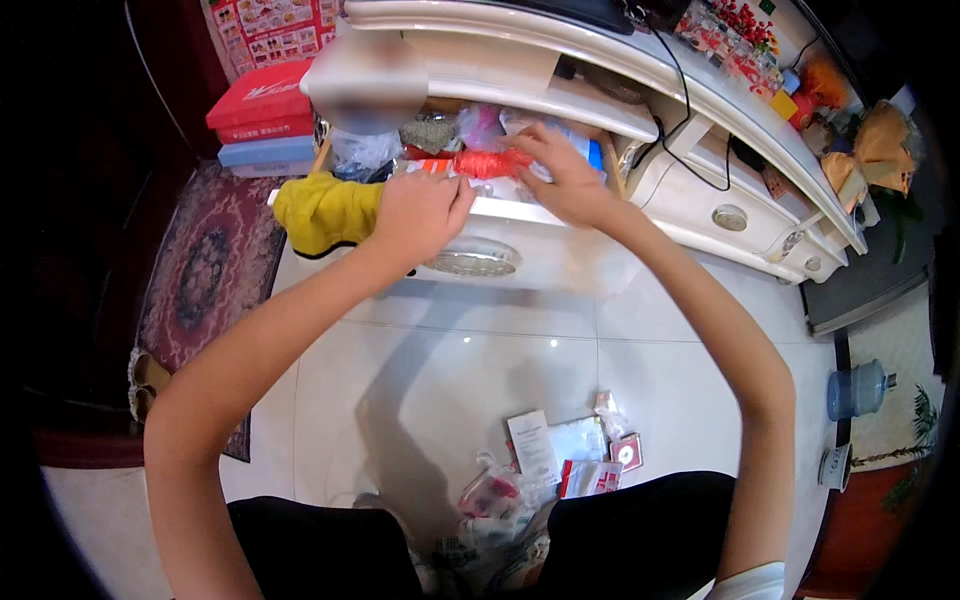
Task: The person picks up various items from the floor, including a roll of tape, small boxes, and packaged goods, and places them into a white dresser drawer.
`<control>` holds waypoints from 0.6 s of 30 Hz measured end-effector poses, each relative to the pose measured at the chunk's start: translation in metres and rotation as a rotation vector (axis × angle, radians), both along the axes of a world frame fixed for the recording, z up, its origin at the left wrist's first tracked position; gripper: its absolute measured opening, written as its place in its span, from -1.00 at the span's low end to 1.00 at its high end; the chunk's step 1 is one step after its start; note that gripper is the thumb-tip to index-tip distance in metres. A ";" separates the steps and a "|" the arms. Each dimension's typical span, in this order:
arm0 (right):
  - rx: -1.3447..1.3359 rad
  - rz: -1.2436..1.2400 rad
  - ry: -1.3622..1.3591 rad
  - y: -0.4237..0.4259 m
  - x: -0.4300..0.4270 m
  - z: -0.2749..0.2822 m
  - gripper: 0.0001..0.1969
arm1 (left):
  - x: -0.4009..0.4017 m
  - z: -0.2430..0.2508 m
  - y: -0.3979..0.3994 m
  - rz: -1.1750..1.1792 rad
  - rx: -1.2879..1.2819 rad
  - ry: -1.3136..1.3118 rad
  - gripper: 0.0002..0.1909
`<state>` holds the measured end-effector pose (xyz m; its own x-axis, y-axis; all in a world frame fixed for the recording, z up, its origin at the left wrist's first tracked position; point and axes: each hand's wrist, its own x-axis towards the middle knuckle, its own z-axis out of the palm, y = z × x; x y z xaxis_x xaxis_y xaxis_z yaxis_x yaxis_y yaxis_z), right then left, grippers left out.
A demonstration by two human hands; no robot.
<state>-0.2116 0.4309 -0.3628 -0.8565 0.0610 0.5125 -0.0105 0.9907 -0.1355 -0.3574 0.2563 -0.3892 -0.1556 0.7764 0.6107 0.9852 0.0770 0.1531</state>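
Observation:
A white drawer (559, 255) with an oval silver-coloured handle (474, 257) is pulled out before me. My left hand (426, 214) is curled over its front edge, beside a yellow cloth item with dark trim (326, 214) draped over the left corner. Inside the drawer, a bundle of red plastic twine (487, 163) lies near the middle. My right hand (559, 176) reaches over the front edge, thumb and fingers apart around the bundle's right end; whether they grip it is unclear. Around the twine are a clear plastic bag (365, 154), a pinkish-purple bag (480, 126) and a grey-green item (430, 133).
Red and blue boxes (262, 105) are stacked left of the cabinet (480, 22), beside a patterned rug (202, 255). A black cable (686, 90) hangs down its front. Papers (534, 446) and plastic packets (487, 495) lie on the floor by my knees. A water jug (856, 390) is at right.

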 end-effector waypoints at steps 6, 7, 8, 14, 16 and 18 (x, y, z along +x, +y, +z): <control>-0.259 0.009 0.010 -0.067 0.097 0.038 -0.86 | -0.013 -0.007 -0.004 0.018 -0.012 0.052 -0.59; -0.350 -0.007 0.019 -0.082 0.119 0.025 -0.86 | -0.019 -0.002 -0.002 0.024 -0.099 0.093 -0.57; -0.464 -0.017 0.025 -0.099 0.138 0.006 -0.86 | -0.025 -0.004 -0.006 0.034 -0.211 0.132 -0.54; -0.870 -0.535 -0.305 -0.175 0.251 -0.167 -0.66 | -0.011 -0.002 0.015 0.019 -0.206 0.035 -0.61; -0.767 -0.507 -0.278 -0.204 0.242 -0.212 -0.52 | -0.033 -0.003 0.005 0.025 -0.268 0.314 -0.66; -0.758 -0.531 -0.295 -0.220 0.249 -0.236 -0.31 | -0.015 -0.002 0.005 0.045 -0.254 0.153 -0.71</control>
